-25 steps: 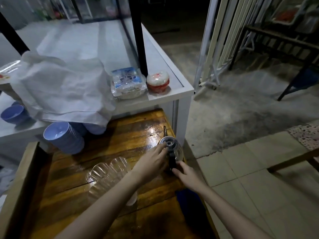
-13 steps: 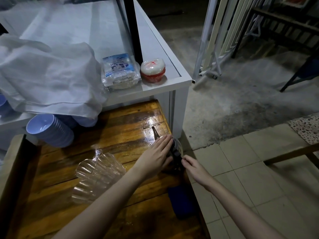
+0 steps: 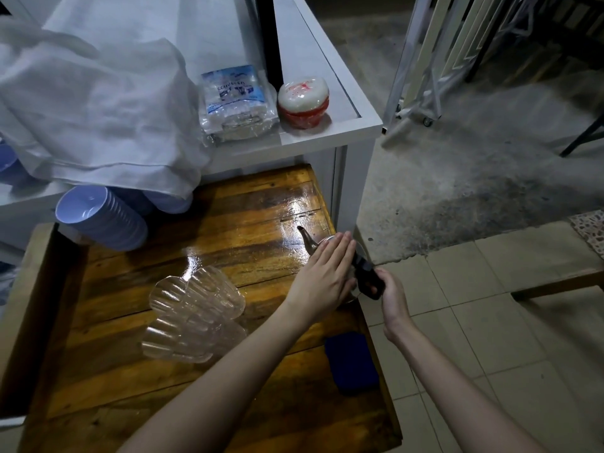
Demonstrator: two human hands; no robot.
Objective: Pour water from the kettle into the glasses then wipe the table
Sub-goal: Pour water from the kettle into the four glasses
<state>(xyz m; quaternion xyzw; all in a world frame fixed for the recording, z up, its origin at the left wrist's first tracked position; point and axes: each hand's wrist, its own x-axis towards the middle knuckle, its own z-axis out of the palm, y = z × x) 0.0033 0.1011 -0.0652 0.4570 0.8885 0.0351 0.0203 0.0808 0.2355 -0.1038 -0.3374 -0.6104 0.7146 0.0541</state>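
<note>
Pressing flat over the top of the metal kettle (image 3: 309, 242) with the left hand (image 3: 327, 273), fingers straight and together, gripping nothing. Curling the right hand (image 3: 390, 294) round the kettle's black handle (image 3: 366, 275). Keeping to the right edge of the glossy, wet-looking wooden table (image 3: 228, 230), thin curved spout pointing away. Standing just left: two ribbed clear glasses (image 3: 196, 295), side by side. Lying nearer: a dark blue rectangular pad (image 3: 351, 362).

Eatery, probably (stacked bowls (image 3: 108, 220), wooden table (image 3: 196, 403)).

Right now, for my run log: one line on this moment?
left hand: flat on kettle | right hand: grips handle | glasses: on table | pouring: not yet
</note>
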